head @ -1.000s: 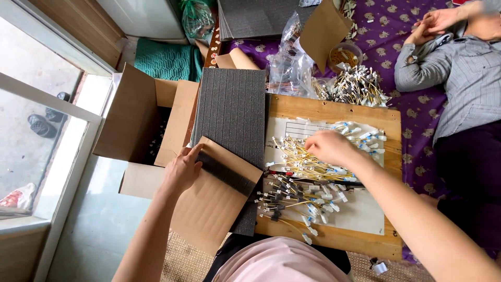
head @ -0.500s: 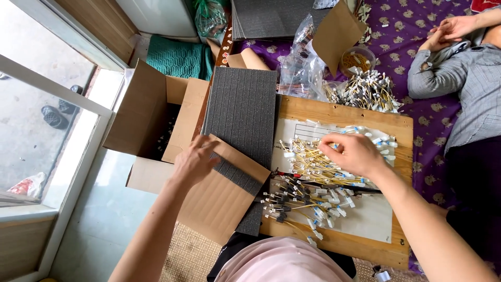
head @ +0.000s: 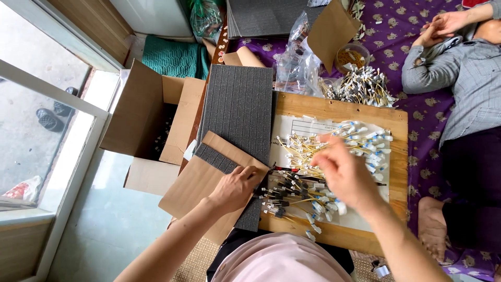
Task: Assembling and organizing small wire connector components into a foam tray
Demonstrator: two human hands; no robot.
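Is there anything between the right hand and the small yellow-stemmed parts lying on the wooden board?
Nothing visible. The right hand hovers directly above the pile of small parts on the wooden board, with no other object between them.

My right hand (head: 347, 177) is smeared by motion, so I cannot tell whether its fingers (head: 324, 156) pinch any of the small wired parts (head: 308, 156) under it. My left hand (head: 235, 188) covers part of the cardboard sheet (head: 193, 183). The open box (head: 151, 112) is too dark inside to read. The person lying alongside (head: 464, 78) is cut off by the right edge.
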